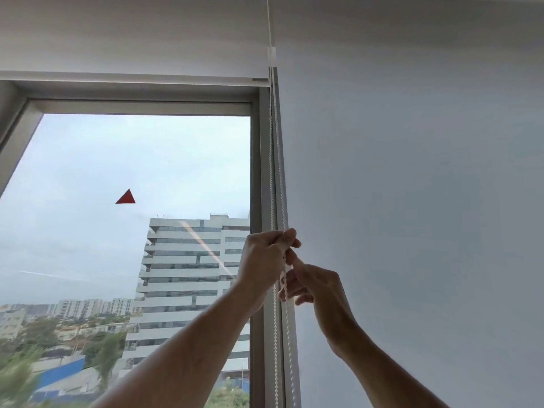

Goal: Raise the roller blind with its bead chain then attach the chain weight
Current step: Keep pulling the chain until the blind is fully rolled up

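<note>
The white roller blind [132, 39] hangs high over the window, its bottom bar [132, 76] just above the top of the frame. The white bead chain [276, 160] runs down in two strands along the right side of the window frame. My left hand [263, 254] is closed around the chain at about mid-height. Just below and to the right, my right hand [315, 287] pinches the same chain between fingers and thumb. A small white clip [271, 55] sits on the chain near the top. No chain weight is in view.
The grey window frame [256, 178] stands left of the chain. A second lowered blind [412, 201] fills the right side. A red triangle sticker [126, 197] is on the glass, with buildings outside.
</note>
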`<control>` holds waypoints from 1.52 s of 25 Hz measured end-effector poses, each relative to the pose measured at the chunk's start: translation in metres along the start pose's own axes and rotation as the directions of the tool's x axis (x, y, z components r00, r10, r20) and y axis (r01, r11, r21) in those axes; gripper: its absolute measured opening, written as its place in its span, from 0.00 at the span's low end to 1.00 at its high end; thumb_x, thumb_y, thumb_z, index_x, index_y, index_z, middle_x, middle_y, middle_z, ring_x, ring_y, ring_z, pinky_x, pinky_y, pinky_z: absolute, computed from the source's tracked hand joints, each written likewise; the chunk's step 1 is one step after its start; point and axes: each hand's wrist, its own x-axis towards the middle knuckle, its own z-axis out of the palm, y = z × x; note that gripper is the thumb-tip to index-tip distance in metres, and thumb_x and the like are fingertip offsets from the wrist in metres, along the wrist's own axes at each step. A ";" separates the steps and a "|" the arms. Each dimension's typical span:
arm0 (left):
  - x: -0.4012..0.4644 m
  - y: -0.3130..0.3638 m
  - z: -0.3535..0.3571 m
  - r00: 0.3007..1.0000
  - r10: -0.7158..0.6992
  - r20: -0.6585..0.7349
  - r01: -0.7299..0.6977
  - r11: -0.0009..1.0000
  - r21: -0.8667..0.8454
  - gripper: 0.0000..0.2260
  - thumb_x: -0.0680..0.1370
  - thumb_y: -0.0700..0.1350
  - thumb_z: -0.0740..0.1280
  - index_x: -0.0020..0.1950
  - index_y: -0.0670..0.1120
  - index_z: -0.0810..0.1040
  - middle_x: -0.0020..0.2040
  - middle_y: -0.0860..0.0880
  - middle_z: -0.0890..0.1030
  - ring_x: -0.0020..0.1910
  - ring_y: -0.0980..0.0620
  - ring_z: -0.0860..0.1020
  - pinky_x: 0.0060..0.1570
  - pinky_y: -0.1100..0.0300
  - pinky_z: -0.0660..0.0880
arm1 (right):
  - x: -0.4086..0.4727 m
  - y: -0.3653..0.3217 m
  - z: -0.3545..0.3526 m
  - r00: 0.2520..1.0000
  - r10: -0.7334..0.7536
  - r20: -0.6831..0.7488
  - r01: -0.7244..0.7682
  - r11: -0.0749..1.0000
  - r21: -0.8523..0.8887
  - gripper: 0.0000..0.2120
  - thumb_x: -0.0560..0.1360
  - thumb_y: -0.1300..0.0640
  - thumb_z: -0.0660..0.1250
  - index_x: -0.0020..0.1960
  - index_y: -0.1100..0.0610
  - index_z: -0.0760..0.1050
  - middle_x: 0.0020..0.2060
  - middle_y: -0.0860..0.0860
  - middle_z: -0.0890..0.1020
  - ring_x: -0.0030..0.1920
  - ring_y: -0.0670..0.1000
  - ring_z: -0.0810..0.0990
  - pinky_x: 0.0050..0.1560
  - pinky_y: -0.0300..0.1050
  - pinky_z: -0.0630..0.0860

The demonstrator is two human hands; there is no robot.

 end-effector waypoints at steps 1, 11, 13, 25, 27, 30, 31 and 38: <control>-0.002 -0.002 0.001 1.000 0.016 0.002 -0.016 1.000 0.025 0.13 0.78 0.49 0.68 0.37 0.47 0.84 0.25 0.52 0.81 0.26 0.58 0.77 0.32 0.64 0.73 | 0.004 0.000 -0.004 0.998 0.022 -0.061 -0.020 0.999 0.032 0.25 0.78 0.35 0.56 0.36 0.49 0.82 0.32 0.49 0.86 0.36 0.49 0.86 0.45 0.46 0.78; -0.040 -0.034 0.006 0.991 0.109 0.074 -0.116 0.988 0.098 0.12 0.77 0.51 0.69 0.36 0.48 0.84 0.24 0.52 0.80 0.23 0.60 0.74 0.29 0.71 0.69 | 0.063 -0.046 -0.001 0.994 0.090 -0.062 -0.093 0.994 -0.049 0.19 0.83 0.45 0.55 0.47 0.54 0.79 0.32 0.48 0.86 0.32 0.45 0.84 0.38 0.41 0.76; -0.046 -0.041 0.005 0.990 0.094 0.101 -0.107 0.986 0.125 0.12 0.77 0.50 0.69 0.36 0.49 0.84 0.23 0.53 0.80 0.22 0.62 0.72 0.28 0.72 0.67 | 0.068 -0.051 0.007 0.996 0.088 -0.016 -0.089 0.993 -0.076 0.16 0.84 0.52 0.56 0.46 0.54 0.79 0.27 0.46 0.83 0.29 0.45 0.83 0.37 0.40 0.77; -0.034 -0.045 -0.023 0.986 0.166 -0.010 -0.164 0.983 0.076 0.30 0.67 0.77 0.55 0.38 0.56 0.85 0.36 0.53 0.86 0.37 0.55 0.84 0.40 0.60 0.74 | 0.045 -0.043 0.016 0.996 -0.071 -0.063 0.060 0.985 -0.160 0.19 0.83 0.61 0.56 0.37 0.54 0.76 0.25 0.50 0.77 0.24 0.42 0.76 0.32 0.34 0.76; -0.024 -0.037 -0.024 0.979 0.185 -0.086 -0.178 0.980 0.085 0.30 0.69 0.76 0.55 0.39 0.55 0.85 0.36 0.52 0.86 0.38 0.53 0.84 0.40 0.56 0.77 | 0.038 -0.036 0.018 0.995 -0.080 -0.053 0.070 0.982 -0.174 0.20 0.83 0.60 0.56 0.36 0.54 0.76 0.25 0.48 0.77 0.26 0.42 0.78 0.33 0.32 0.77; -0.009 -0.015 -0.020 0.968 0.228 -0.101 -0.206 0.959 0.192 0.21 0.78 0.62 0.60 0.37 0.48 0.82 0.34 0.49 0.84 0.36 0.53 0.83 0.41 0.46 0.81 | 0.028 -0.025 0.019 0.995 -0.088 -0.046 0.082 0.989 -0.119 0.20 0.84 0.59 0.56 0.36 0.55 0.77 0.22 0.45 0.77 0.24 0.42 0.77 0.32 0.34 0.77; -0.006 -0.009 -0.018 0.970 0.229 -0.078 -0.209 0.955 0.209 0.20 0.79 0.58 0.61 0.36 0.47 0.80 0.32 0.49 0.83 0.34 0.53 0.82 0.40 0.47 0.80 | 0.026 -0.022 0.019 0.995 -0.092 -0.042 0.087 0.990 -0.109 0.20 0.84 0.57 0.56 0.36 0.54 0.77 0.21 0.45 0.77 0.23 0.42 0.77 0.31 0.33 0.76; 0.003 0.002 -0.004 0.997 0.017 -0.076 -0.014 0.999 0.040 0.07 0.77 0.46 0.70 0.42 0.49 0.86 0.35 0.51 0.86 0.39 0.53 0.86 0.48 0.53 0.82 | 0.018 -0.018 0.020 0.991 -0.133 -0.011 0.131 0.984 -0.118 0.21 0.84 0.54 0.55 0.36 0.52 0.77 0.22 0.44 0.78 0.25 0.43 0.79 0.32 0.32 0.75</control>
